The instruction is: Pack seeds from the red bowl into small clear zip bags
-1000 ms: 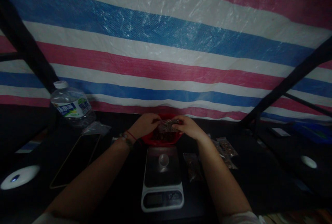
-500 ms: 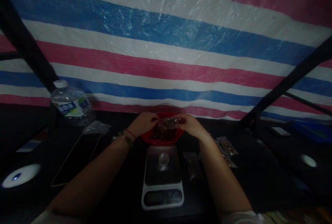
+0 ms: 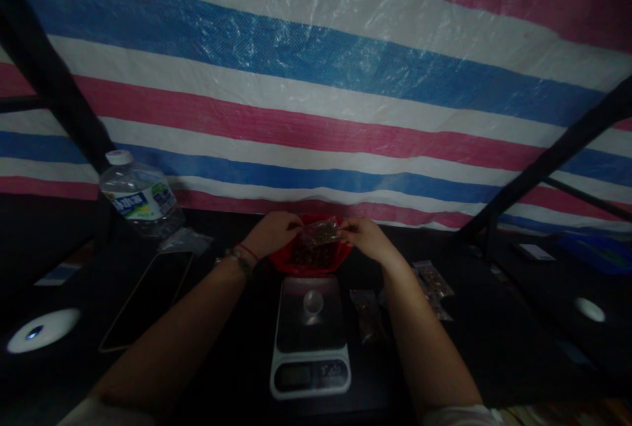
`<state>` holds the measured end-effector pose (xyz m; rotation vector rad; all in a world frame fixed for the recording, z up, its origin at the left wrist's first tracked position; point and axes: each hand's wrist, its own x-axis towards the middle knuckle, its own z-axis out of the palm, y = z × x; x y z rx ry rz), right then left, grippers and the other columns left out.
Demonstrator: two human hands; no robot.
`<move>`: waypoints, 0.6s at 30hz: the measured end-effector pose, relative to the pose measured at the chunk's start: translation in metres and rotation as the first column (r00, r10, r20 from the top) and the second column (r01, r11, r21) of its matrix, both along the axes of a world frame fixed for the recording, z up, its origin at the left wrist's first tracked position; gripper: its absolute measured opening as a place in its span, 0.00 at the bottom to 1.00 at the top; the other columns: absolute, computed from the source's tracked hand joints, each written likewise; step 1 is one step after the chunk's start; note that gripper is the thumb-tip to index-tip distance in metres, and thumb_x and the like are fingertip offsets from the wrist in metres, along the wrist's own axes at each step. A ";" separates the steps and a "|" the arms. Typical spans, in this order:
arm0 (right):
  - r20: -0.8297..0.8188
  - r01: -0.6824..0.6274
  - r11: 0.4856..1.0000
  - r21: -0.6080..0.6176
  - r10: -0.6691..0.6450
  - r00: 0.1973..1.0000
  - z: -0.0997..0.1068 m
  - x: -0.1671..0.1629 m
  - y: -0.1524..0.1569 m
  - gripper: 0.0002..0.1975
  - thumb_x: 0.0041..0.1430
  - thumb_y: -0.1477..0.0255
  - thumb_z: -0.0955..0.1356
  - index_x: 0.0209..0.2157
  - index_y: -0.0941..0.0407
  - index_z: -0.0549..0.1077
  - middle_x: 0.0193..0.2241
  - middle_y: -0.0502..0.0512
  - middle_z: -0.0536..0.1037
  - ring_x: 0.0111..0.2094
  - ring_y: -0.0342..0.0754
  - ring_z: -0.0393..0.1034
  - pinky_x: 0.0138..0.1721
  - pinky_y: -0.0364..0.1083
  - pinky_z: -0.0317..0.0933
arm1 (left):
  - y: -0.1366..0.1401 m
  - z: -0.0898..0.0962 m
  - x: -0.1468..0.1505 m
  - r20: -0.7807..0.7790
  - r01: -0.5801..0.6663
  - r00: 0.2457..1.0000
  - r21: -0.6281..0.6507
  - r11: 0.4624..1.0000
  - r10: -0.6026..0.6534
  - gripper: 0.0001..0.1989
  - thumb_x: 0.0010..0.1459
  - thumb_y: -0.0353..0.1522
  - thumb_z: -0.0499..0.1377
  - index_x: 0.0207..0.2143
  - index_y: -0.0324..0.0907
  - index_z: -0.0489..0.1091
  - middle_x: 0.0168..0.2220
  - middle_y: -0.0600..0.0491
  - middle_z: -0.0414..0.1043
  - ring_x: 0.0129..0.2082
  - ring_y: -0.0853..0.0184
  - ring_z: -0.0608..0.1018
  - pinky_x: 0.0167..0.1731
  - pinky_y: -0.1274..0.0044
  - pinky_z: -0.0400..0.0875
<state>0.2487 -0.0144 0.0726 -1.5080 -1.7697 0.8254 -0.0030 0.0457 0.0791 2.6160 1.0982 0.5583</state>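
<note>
A small clear plastic bag (image 3: 323, 232) with brown bits in it is stretched between my hands. My left hand (image 3: 276, 232) pinches its left end, and my right hand (image 3: 364, 236) grips the right end. Beneath the bag sits a red basin (image 3: 311, 270) holding more of the dark brown bits. In front of the basin stands a kitchen scale (image 3: 311, 340) with a small clear cup (image 3: 313, 303) on its plate. A filled bag (image 3: 368, 316) lies right of the scale, and several more filled bags (image 3: 434, 281) lie beyond my right forearm.
At the left are a large plastic bottle (image 3: 141, 195), empty-looking clear bags (image 3: 185, 240), a dark phone (image 3: 148, 301) and a white oval device (image 3: 43, 331). A striped plastic sheet (image 3: 316, 83) hangs behind the black table. Dark frame bars (image 3: 538, 162) slant at both sides.
The bag between my hands has tilted, its right end now slightly higher and flatter to view. My hands have barely shifted, and the camera view has moved slightly.
</note>
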 end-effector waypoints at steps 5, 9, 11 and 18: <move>0.008 0.011 0.998 0.063 -0.012 1.000 0.001 -0.002 -0.001 0.06 0.53 0.70 0.67 0.29 0.57 0.74 0.24 0.51 0.74 0.25 0.44 0.67 0.27 0.42 0.59 | 0.000 0.000 -0.001 0.024 0.006 1.000 -0.013 1.000 -0.006 0.13 0.59 0.34 0.54 0.38 0.40 0.77 0.38 0.49 0.79 0.39 0.63 0.78 0.43 0.74 0.68; 0.051 0.033 0.992 0.121 -0.039 0.998 0.004 -0.003 -0.002 0.07 0.53 0.69 0.67 0.29 0.58 0.75 0.25 0.51 0.75 0.26 0.44 0.66 0.28 0.43 0.57 | -0.001 0.000 -0.002 0.031 0.021 0.999 -0.037 0.999 -0.020 0.12 0.59 0.34 0.54 0.37 0.41 0.77 0.38 0.49 0.79 0.38 0.63 0.78 0.41 0.75 0.68; 0.044 0.033 0.991 0.129 -0.039 0.998 0.007 -0.005 -0.003 0.08 0.53 0.70 0.66 0.29 0.58 0.76 0.26 0.52 0.76 0.26 0.44 0.66 0.29 0.43 0.57 | -0.002 -0.001 -0.002 0.038 0.034 0.999 -0.041 0.999 -0.032 0.12 0.58 0.34 0.54 0.37 0.41 0.77 0.38 0.50 0.79 0.39 0.64 0.78 0.41 0.75 0.68; 0.022 0.054 0.988 0.147 -0.057 0.998 0.012 -0.009 -0.006 0.08 0.54 0.69 0.66 0.31 0.58 0.76 0.29 0.53 0.78 0.29 0.46 0.70 0.32 0.44 0.59 | 0.000 -0.006 -0.001 0.013 0.058 0.998 -0.050 0.997 -0.058 0.12 0.58 0.35 0.55 0.37 0.41 0.77 0.38 0.50 0.79 0.38 0.63 0.78 0.40 0.75 0.68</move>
